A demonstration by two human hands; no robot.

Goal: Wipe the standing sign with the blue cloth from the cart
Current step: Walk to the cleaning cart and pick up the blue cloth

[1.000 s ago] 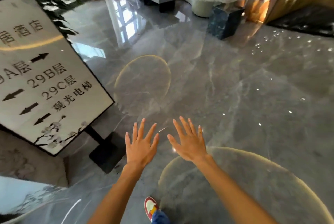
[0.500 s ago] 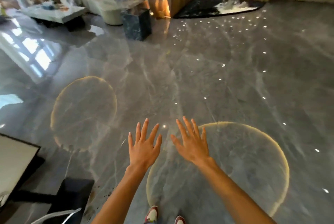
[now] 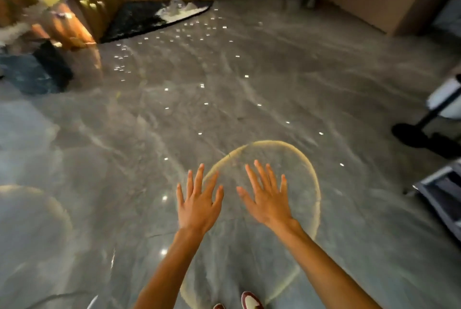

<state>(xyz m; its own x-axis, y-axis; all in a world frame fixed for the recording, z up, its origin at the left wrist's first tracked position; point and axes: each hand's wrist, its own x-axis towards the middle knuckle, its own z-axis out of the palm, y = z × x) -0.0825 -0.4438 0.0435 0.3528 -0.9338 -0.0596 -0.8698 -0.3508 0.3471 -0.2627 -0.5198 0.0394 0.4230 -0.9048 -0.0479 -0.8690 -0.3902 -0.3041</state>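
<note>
**A:** Head view, the only one we have: left hand (image 3: 199,205) and right hand (image 3: 268,200) float palm-down over the grey marble floor (image 3: 174,121), fingers spread wide, holding nothing at all.

**B:** And the sign? The blue cloth?

**A:** Neither shows. No sign in shot, no cloth. At three o'clock, cut by the edge, a grey framed thing (image 3: 441,199), possibly the cart, though I can't confirm it.

**B:** So which step is this?

**A:** The fetch, I'd judge: nothing wiped, nothing picked up. Next call: turn toward three o'clock, find the cloth, close one hand on it.
</note>
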